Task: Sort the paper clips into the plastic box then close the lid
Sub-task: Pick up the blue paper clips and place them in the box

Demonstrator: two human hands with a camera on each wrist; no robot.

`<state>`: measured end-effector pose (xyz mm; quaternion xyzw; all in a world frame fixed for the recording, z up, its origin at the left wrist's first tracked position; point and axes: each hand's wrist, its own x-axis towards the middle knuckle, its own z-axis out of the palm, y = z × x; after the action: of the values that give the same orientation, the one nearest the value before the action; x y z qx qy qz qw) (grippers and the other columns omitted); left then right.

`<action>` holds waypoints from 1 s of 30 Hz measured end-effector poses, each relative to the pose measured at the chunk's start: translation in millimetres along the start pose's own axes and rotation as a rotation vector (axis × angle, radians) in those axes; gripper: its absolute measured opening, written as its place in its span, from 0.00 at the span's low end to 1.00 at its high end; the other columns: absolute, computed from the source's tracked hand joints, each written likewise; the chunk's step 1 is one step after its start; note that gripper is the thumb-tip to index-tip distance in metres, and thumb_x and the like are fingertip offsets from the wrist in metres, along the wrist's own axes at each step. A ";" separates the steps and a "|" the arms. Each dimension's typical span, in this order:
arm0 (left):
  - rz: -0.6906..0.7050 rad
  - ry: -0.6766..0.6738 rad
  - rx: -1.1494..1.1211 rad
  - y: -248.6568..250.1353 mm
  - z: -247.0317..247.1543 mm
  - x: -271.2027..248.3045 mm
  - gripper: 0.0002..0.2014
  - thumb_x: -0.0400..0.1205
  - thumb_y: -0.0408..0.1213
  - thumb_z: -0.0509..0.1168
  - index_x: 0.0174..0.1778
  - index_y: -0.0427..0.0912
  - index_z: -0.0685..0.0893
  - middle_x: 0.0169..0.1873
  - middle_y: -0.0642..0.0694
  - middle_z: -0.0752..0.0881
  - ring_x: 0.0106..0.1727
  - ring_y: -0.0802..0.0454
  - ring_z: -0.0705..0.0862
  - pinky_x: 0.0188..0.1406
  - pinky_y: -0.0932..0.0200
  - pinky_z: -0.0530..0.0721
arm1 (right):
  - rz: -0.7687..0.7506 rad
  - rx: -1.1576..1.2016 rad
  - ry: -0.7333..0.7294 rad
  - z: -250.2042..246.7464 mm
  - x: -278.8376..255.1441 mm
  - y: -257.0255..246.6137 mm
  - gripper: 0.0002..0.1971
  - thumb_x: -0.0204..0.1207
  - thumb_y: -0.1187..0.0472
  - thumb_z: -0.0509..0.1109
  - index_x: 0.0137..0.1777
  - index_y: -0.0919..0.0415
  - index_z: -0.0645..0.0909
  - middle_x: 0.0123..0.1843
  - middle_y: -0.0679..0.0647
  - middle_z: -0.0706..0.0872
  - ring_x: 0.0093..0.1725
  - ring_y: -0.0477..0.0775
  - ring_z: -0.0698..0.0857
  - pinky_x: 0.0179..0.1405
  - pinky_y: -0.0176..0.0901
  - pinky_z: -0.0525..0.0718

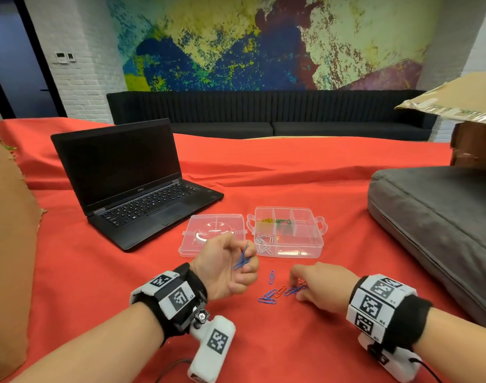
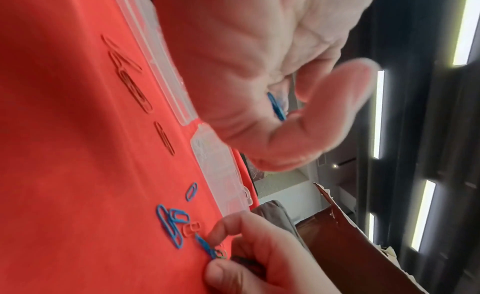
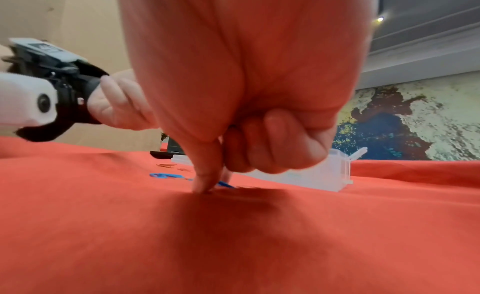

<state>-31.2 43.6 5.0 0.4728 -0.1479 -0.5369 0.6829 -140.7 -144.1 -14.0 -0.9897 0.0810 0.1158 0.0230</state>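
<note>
1. On the red cloth-covered table (image 1: 305, 175), far left, stands an open black laptop (image 1: 131, 183) with a dark screen.
2. The clear plastic lid (image 1: 213, 234) lies flat and open, just right of the laptop, joined to the clear plastic compartment box (image 1: 287, 232) on its right.
3. The left hand (image 1: 226, 268) hovers near the lid's near edge, palm turned up, fingers curled round a small bunch of blue paper clips (image 1: 242, 258). The left wrist view shows only one blue clip tucked between thumb and palm, while the head view shows several.
4. In the box, the far left compartment holds yellow paper clips (image 1: 264, 221), the far middle one green paper clips (image 1: 283, 221), and the near left one white paper clips (image 1: 262, 243). The other compartments look bare, though the clear plastic makes it hard to tell.
5. Loose blue and red paper clips (image 1: 275, 291) lie on the cloth near the box, between the two hands.
6. The right hand (image 1: 320, 286) is knuckles-up, fingertips down on the cloth at the right end of those clips. The left wrist view shows thumb and forefinger pinching one blue paper clip (image 2: 206, 246); the right wrist view shows the other fingers curled in.
7. A grey cushion (image 1: 440, 225) lies at the far right.
</note>
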 end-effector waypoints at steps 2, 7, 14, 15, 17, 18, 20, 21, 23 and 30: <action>0.014 0.041 -0.003 -1.8 3.8 4.1 0.15 0.79 0.43 0.51 0.28 0.43 0.69 0.23 0.45 0.69 0.18 0.54 0.64 0.11 0.74 0.62 | -0.020 -0.018 -0.004 1.7 0.4 0.1 0.11 0.77 0.50 0.64 0.58 0.50 0.78 0.59 0.56 0.85 0.61 0.59 0.82 0.53 0.47 0.77; -0.001 0.254 0.930 -11.8 11.1 15.9 0.19 0.84 0.50 0.60 0.28 0.47 0.70 0.20 0.51 0.67 0.17 0.57 0.64 0.13 0.72 0.61 | -0.081 0.103 -0.067 -0.9 -0.5 13.3 0.07 0.77 0.51 0.64 0.41 0.52 0.79 0.46 0.54 0.87 0.47 0.54 0.83 0.46 0.44 0.77; 0.011 0.201 1.756 -30.2 22.7 19.5 0.11 0.78 0.41 0.70 0.51 0.38 0.86 0.51 0.39 0.88 0.53 0.43 0.84 0.43 0.62 0.72 | 0.119 1.446 -0.334 -3.9 -8.7 35.4 0.15 0.81 0.63 0.58 0.32 0.56 0.70 0.26 0.49 0.67 0.22 0.44 0.63 0.15 0.32 0.61; 0.006 0.197 1.763 -29.8 23.6 20.4 0.10 0.79 0.40 0.68 0.50 0.38 0.86 0.51 0.39 0.89 0.53 0.43 0.85 0.42 0.63 0.72 | 0.171 1.597 -0.384 -4.7 -8.8 35.9 0.13 0.79 0.63 0.57 0.31 0.56 0.70 0.27 0.50 0.66 0.22 0.46 0.63 0.14 0.33 0.60; -0.007 0.184 1.781 -27.5 22.8 20.5 0.09 0.80 0.38 0.66 0.49 0.37 0.87 0.50 0.39 0.89 0.50 0.43 0.85 0.42 0.62 0.73 | 0.241 1.852 -0.403 -7.6 -6.6 35.9 0.09 0.70 0.62 0.54 0.29 0.58 0.68 0.28 0.52 0.66 0.21 0.48 0.64 0.12 0.32 0.59; -0.019 0.179 1.785 -26.6 21.7 19.9 0.10 0.81 0.38 0.65 0.49 0.36 0.87 0.50 0.39 0.89 0.47 0.44 0.84 0.41 0.62 0.73 | 0.255 1.937 -0.374 -8.3 -6.2 35.7 0.07 0.65 0.62 0.54 0.28 0.59 0.67 0.28 0.54 0.67 0.20 0.49 0.63 0.12 0.31 0.58; -0.034 0.181 1.785 -25.5 20.2 18.1 0.10 0.80 0.39 0.65 0.51 0.37 0.86 0.51 0.40 0.89 0.43 0.49 0.80 0.41 0.62 0.73 | 0.226 2.017 -0.326 -6.8 -7.7 35.9 0.05 0.61 0.61 0.52 0.27 0.60 0.65 0.28 0.56 0.69 0.19 0.49 0.62 0.12 0.28 0.55; -0.030 0.191 1.784 -25.0 19.9 17.0 0.10 0.80 0.40 0.66 0.51 0.38 0.86 0.52 0.41 0.88 0.43 0.51 0.78 0.42 0.62 0.73 | 0.199 2.041 -0.316 -5.2 -8.8 36.4 0.06 0.61 0.62 0.51 0.26 0.60 0.65 0.28 0.56 0.69 0.19 0.49 0.61 0.13 0.27 0.54; -0.022 0.215 1.773 -24.5 18.1 17.8 0.11 0.79 0.43 0.67 0.52 0.40 0.84 0.53 0.43 0.87 0.44 0.51 0.78 0.43 0.61 0.74 | 0.161 2.091 -0.302 -3.1 -9.6 38.0 0.08 0.62 0.61 0.50 0.25 0.61 0.65 0.28 0.57 0.70 0.18 0.48 0.61 0.13 0.26 0.54; -0.088 0.137 1.857 -23.9 18.7 22.9 0.06 0.79 0.39 0.63 0.38 0.44 0.83 0.34 0.46 0.82 0.37 0.48 0.79 0.39 0.59 0.77 | 0.264 2.013 -0.141 -3.3 2.5 31.8 0.13 0.74 0.59 0.59 0.28 0.58 0.65 0.27 0.55 0.74 0.15 0.45 0.62 0.10 0.25 0.52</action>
<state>-49.9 15.1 -11.6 0.8652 -0.4596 -0.1999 0.0174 -142.8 -176.1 -12.2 -0.4847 0.2480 0.0535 0.8371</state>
